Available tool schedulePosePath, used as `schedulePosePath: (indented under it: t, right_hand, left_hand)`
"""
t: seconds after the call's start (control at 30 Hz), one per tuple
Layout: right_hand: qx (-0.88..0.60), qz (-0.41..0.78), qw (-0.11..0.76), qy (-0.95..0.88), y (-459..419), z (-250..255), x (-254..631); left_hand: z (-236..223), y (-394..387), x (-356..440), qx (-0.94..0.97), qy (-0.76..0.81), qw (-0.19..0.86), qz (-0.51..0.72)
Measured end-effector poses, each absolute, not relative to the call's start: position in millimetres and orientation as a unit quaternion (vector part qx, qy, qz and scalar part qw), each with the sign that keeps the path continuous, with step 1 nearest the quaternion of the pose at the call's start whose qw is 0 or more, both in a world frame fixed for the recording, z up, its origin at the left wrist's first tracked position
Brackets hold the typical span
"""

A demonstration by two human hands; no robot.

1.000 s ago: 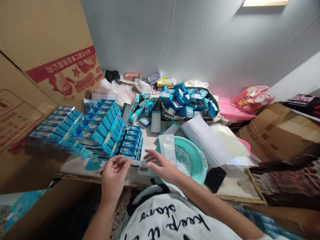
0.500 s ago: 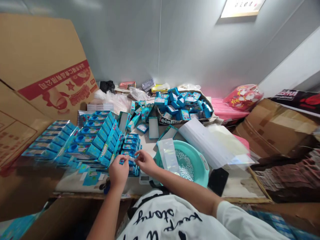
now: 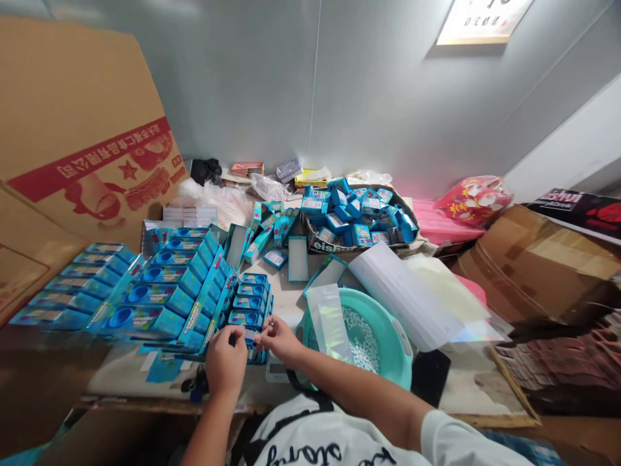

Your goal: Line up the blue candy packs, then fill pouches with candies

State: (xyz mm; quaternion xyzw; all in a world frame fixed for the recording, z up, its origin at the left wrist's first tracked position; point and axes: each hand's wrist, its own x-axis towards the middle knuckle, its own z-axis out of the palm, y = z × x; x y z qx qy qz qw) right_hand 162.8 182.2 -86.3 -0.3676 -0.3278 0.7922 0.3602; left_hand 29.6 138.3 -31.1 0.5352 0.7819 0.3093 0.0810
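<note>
My left hand (image 3: 226, 362) and my right hand (image 3: 276, 338) meet at the near end of a row of small blue packs (image 3: 250, 304) on the table. Both hands have their fingers curled and pinch one small blue pack (image 3: 250, 337) between them. Larger blue boxes (image 3: 160, 298) are stacked in rows just left of that. A teal basin (image 3: 388, 336) holding small white pellets sits right of my right hand, with a clear plastic bag (image 3: 330, 320) leaning over its rim. A small white scale (image 3: 277, 370) lies under my right wrist.
A big cardboard box (image 3: 72, 142) stands at the left. At the back a box of loose blue packs (image 3: 356, 210) is piled high. White sheets (image 3: 402, 291), a black phone (image 3: 429, 375), a red bag (image 3: 473, 200) and brown cartons (image 3: 538, 265) lie to the right.
My hands moved from open in front of me forward to the row of small blue packs and closed on one. The view has tilted up slightly.
</note>
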Motion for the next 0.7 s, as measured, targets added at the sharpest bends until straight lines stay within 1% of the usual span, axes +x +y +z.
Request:
schedulePosePath:
  t: [0.2,0.33,0.4,0.47,0.53,0.63,0.7]
  right_hand:
    - [-0.401,0.845,0.298,-0.191,171.0,-91.6,158.7]
    - [-0.452,0.838,0.253,-0.174,157.1,-96.1,153.2]
    - [-0.484,0.817,0.248,-0.194,151.6,-93.0,157.0]
    - [-0.513,0.778,0.276,-0.237,151.3,-85.0,172.8]
    - [-0.538,0.714,0.339,-0.294,157.5,-74.3,203.9]
    - [-0.582,0.577,0.439,-0.367,173.5,-65.9,273.1]
    - [-0.628,0.491,0.462,-0.39,182.7,-72.3,319.9]
  left_hand:
    - [-33.1,139.8,28.2,0.49,0.815,0.064,0.304]
    - [-36.2,140.4,24.3,0.515,0.802,0.059,0.297]
    - [-38.9,141.7,23.6,0.522,0.795,0.051,0.304]
    - [-41.4,143.0,23.9,0.524,0.79,0.042,0.316]
    - [-42.4,142.1,24.9,0.524,0.786,0.034,0.327]
    - [-39.0,130.1,28.4,0.553,0.741,0.008,0.382]
    - [-34.8,113.9,33.1,0.603,0.672,-0.001,0.43]
